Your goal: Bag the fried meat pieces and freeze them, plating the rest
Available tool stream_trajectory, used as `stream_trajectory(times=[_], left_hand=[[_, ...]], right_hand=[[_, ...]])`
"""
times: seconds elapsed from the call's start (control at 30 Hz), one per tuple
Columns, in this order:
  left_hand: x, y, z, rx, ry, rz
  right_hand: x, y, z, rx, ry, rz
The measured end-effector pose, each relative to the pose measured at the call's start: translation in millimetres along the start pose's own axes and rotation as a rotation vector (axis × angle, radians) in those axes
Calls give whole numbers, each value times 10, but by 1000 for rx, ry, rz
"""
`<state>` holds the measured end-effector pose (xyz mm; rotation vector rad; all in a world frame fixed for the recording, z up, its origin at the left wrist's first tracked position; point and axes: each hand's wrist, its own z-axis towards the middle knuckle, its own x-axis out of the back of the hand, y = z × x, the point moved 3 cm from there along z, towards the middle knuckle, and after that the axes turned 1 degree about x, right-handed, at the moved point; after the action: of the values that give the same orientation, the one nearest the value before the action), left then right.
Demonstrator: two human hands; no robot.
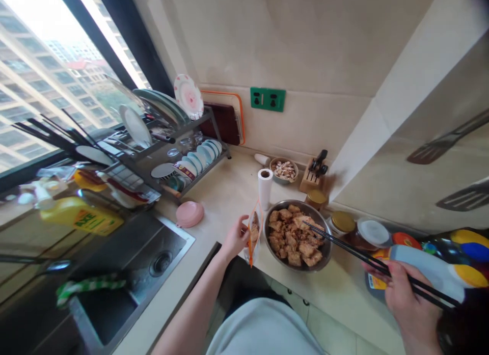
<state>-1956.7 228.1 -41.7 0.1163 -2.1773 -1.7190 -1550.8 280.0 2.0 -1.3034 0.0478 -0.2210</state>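
Observation:
My left hand (235, 239) grips a clear plastic bag (255, 233) with an orange edge, held upright just left of the bowl. Some brown food shows inside the bag. In my right hand (407, 294) is a pair of long black chopsticks (351, 250), whose tips touch the food in the bowl. That metal bowl (328, 253) is filled with browned, seasoned chunks of food (294, 238); their exact kind I cannot tell.
Behind the bowl stand a white roll (265, 189), a smaller bowl of pieces (284, 170) and a knife block (311, 178). Jars (342, 222) and bottles (428, 263) line the right. Leftward are a pink bowl (190, 214), a dish rack (153, 151) and the sink (145, 294).

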Motion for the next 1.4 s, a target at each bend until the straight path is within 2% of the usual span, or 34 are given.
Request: stream_trajectory(times=[0.07, 0.17, 0.3, 0.43, 0.53, 0.63, 0.73, 0.8, 0.87, 0.93, 1.1, 1.2, 1.3, 1.4], left_hand=[[7, 6, -10, -7, -4, -11], [40, -9, -23, -21, -6, -17], [130, -63, -40, -35, 30, -13], [164, -65, -65, -44, 37, 38], [121, -8, -72, -83, 21, 132], [70, 52, -67, -137, 25, 209], [47, 61, -61, -154, 10, 198], [52, 41, -56, -140, -6, 173], [65, 12, -50, -118, -13, 146], [76, -12, -40, -96, -11, 116], [57, -28, -12, -71, -28, 59], [36, -26, 0, -45, -41, 21], [23, -16, 8, -24, -43, 29], [17, 6, 8, -16, -35, 47]], right_hand=[[-229, -151, 10, 20, -77, 84], [-705, -344, 30, 69, -243, 137], [-1235, -519, 101, 160, -499, 28], [-1504, -785, 193, 332, -744, -142], [-1716, -1029, 212, 440, -914, -150], [-2028, -1147, 155, 474, -1070, -142], [-2318, -1108, 73, 458, -1125, -138], [-2389, -1050, 43, 413, -1109, -149], [-2286, -1011, 63, 320, -1048, -142], [-1988, -1004, 131, 215, -916, -109], [-728, -915, 259, 78, -404, -105], [-125, -714, 180, 9, -217, -203], [134, -501, 56, -52, -150, -269], [166, -339, -40, -105, -128, -256]])
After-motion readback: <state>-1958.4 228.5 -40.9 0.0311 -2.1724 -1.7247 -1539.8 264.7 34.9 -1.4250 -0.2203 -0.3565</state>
